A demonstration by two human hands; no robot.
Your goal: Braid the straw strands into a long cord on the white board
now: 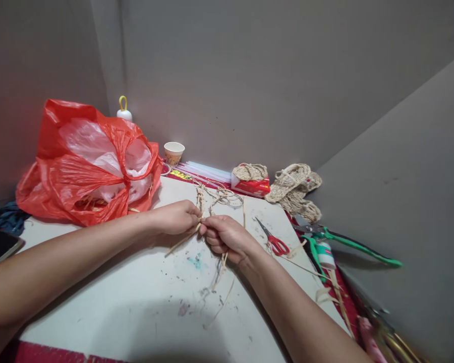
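Note:
Above the white board (147,282), my left hand (181,218) and my right hand (225,234) meet with fingertips almost touching. Both are closed in a pinch on pale straw strands. A braided length of straw (200,197) runs up and away from the fingers. One loose straw end (179,244) sticks out below my left hand, and more strands hang beneath my right hand. The exact spot where the strands cross is hidden by the fingers. To the right of my right hand lie red-handled scissors (278,245), blades pointing away.
A red plastic bag (94,171) bulges at the left, near a dark phone (0,247). Along the back stand a paper cup (174,153), a red tissue pack (251,187) and woven straw slippers (293,186). Green-handled shears (363,247) and a white bottle (325,255) lie right, beside the grey wall.

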